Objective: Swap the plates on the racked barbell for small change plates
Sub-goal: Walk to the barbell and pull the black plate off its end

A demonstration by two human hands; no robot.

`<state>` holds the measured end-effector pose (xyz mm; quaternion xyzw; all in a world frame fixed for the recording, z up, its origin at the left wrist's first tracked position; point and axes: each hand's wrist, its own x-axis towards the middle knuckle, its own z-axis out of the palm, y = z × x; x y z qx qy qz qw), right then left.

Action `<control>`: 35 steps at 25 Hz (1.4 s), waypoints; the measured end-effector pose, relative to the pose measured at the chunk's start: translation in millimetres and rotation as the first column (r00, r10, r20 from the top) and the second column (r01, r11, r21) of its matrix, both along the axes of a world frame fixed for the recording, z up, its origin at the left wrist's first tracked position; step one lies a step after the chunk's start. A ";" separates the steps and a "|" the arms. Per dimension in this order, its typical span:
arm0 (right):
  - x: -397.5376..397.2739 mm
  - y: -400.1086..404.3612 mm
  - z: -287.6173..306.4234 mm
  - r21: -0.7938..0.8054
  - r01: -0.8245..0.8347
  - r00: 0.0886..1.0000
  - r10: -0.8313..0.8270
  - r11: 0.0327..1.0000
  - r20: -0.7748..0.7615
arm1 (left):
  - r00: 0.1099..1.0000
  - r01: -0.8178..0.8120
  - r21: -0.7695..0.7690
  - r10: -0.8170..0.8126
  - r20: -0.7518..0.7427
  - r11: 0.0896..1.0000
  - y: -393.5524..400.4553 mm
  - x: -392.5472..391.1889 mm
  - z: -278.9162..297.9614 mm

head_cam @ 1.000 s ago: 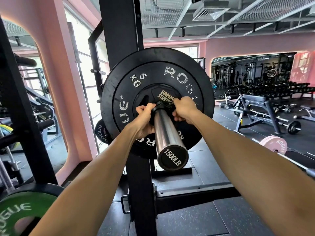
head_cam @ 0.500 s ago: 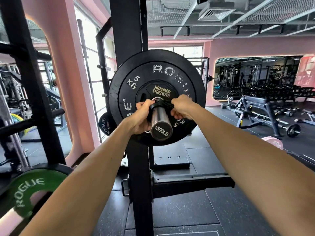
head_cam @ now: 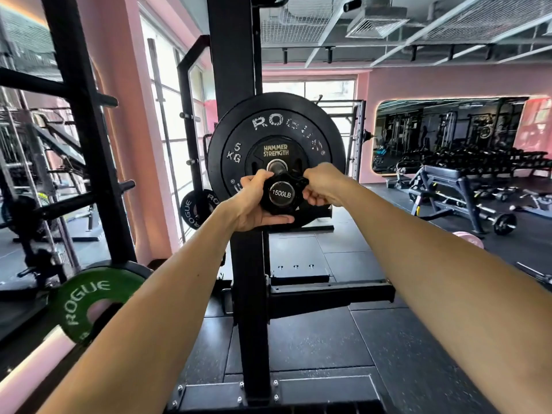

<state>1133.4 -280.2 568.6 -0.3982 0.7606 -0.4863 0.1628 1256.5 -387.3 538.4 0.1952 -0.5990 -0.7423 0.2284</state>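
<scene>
Gripped black collar (head_cam: 283, 201) from both sides at frame centre with left hand (head_cam: 254, 201) and right hand (head_cam: 322, 185), level with sleeve end (head_cam: 281, 193); judged light, rigid, best held by its rim, 5 kg plate (head_cam: 276, 135) behind

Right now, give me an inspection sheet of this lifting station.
Surface: dark rubber floor.
Job's things: black 5 KG Rogue plate and small Hammer Strength plate on the barbell sleeve; black collar at the sleeve's outer end.
Clutter: green Rogue plate lower left.
Hands: left hand and right hand both grip the collar.
Cables: nothing seen.
Surroundings: black rack upright, bench, pink walls.
</scene>
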 end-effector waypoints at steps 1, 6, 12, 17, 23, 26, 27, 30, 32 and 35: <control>6.8 8.2 -1.0 -0.002 0.007 1.000 -0.007 1.000 0.004 | 1.000 0.021 -0.005 -0.021 0.016 1.000 9.1 8.0 0.1; 28.4 52.9 -16.3 -0.070 0.051 0.994 -0.044 0.996 0.103 | 0.995 0.098 -0.015 -0.098 -0.014 0.995 47.1 36.6 -15.8; 12.9 129.5 -48.6 -0.157 0.122 0.923 -0.054 0.980 0.380 | 0.991 0.131 -0.227 -0.124 0.047 0.965 101.1 13.4 -37.7; -44.6 175.5 -62.6 -0.223 0.243 0.875 -0.114 0.944 0.470 | 0.993 0.107 -0.388 -0.120 -0.010 0.915 141.7 -53.5 -46.2; -139.3 211.4 -76.5 -0.280 0.376 0.836 -0.193 0.884 0.514 | 0.980 0.157 -0.496 -0.199 -0.033 0.854 171.1 -153.3 -56.1; -180.6 217.7 -82.6 -0.276 0.371 0.854 -0.208 0.887 0.477 | 0.976 0.178 -0.509 -0.216 -0.016 0.842 172.7 -199.1 -63.6; -191.5 217.2 -85.0 -0.274 0.358 0.855 -0.196 0.892 0.480 | 0.977 0.177 -0.508 -0.212 -0.010 0.843 170.5 -210.7 -66.7; -228.3 201.5 -96.9 -0.218 0.303 0.863 -0.169 0.928 0.476 | 0.982 0.166 -0.503 -0.187 0.009 0.848 153.1 -245.3 -81.0; -255.7 179.7 -111.6 -0.169 0.283 0.861 -0.172 0.944 0.478 | 0.981 0.185 -0.503 -0.188 0.044 0.844 131.8 -271.9 -95.9; -296.4 136.4 -139.8 -0.107 0.266 0.857 -0.184 0.958 0.482 | 0.977 0.211 -0.503 -0.190 0.093 0.838 88.8 -315.5 -127.4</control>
